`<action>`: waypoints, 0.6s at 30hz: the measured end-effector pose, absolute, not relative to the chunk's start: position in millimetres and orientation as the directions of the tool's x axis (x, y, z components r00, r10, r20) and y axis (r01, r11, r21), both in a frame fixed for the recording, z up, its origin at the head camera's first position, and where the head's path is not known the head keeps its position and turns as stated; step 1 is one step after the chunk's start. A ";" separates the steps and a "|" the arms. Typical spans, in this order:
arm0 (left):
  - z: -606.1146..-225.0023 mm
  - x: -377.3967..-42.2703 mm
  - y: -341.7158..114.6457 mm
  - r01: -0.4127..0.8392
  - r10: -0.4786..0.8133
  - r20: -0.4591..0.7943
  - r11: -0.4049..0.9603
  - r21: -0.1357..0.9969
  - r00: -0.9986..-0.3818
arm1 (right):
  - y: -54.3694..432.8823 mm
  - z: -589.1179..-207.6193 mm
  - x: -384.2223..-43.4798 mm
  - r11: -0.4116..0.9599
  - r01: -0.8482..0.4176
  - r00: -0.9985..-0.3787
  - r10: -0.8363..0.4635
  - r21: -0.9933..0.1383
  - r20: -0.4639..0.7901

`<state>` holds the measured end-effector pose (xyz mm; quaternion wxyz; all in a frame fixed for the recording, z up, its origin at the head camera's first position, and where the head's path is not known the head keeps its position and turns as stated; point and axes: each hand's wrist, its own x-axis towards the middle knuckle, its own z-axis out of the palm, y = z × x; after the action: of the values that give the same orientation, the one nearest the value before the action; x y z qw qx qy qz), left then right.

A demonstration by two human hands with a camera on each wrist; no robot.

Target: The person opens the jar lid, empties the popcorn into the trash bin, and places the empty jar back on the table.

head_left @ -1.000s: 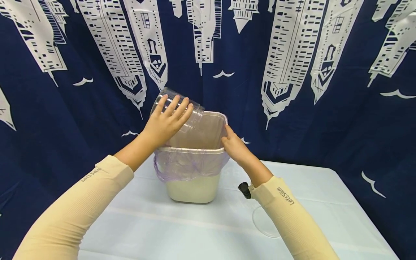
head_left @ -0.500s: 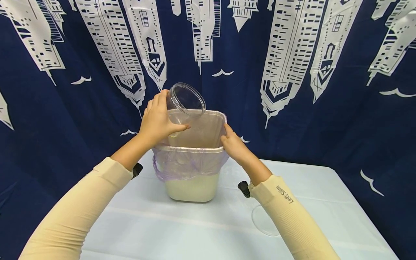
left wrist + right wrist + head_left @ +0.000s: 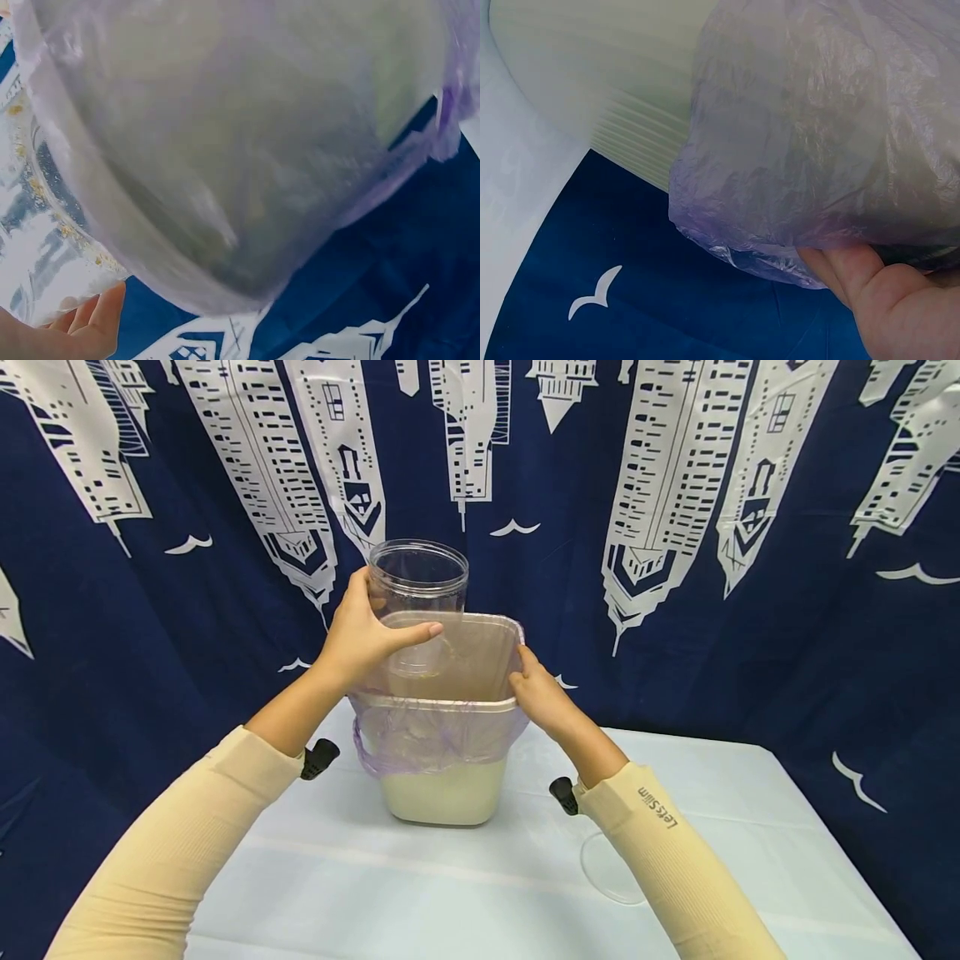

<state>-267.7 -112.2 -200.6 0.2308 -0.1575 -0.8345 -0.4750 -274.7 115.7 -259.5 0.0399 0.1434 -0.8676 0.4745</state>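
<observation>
My left hand (image 3: 360, 631) grips a clear plastic jar (image 3: 422, 597), thumb on the near side, fingers round its left. Lidless and upright, the jar stands above the mouth of a cream trash bin (image 3: 444, 793). Yellowish crumbs cling to the jar's base (image 3: 67, 232) in the left wrist view, where the hand's fingers (image 3: 105, 315) show at the lower left. A translucent purple bag (image 3: 442, 739) lines the bin and folds over its rim. My right hand (image 3: 546, 697) holds the bin's right rim; in the right wrist view the bag (image 3: 802, 150) partly covers its fingertips.
A clear round lid (image 3: 603, 872) lies on the white-covered table (image 3: 420, 902), partly behind the right forearm. Behind the table hangs a navy cloth (image 3: 555, 552) with white buildings and birds.
My left hand has turned the jar from tipped with its mouth toward the bin to upright, mouth up. The right hand stays at the bin's rim.
</observation>
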 end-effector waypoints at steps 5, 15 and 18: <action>-202.9 -257.6 -102.9 0.508 0.073 0.539 0.457 0.730 -0.839 | 116.0 -259.7 -274.9 0.518 -0.280 -0.958 -0.207 -0.808 0.200; -214.0 -228.4 -80.1 0.592 0.182 0.568 0.365 0.719 -0.802 | 117.1 -261.1 -275.5 0.477 -0.298 -0.951 -0.220 -0.827 0.216; -219.5 -222.9 -77.1 0.617 0.222 0.576 0.309 0.724 -0.787 | 117.6 -262.8 -274.9 0.412 -0.353 -0.931 -0.247 -0.840 0.270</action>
<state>-222.9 -77.1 -219.5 0.1884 -0.2666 -0.7868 -0.5237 -274.9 117.6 -262.8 0.0520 0.1788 -0.8388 0.5117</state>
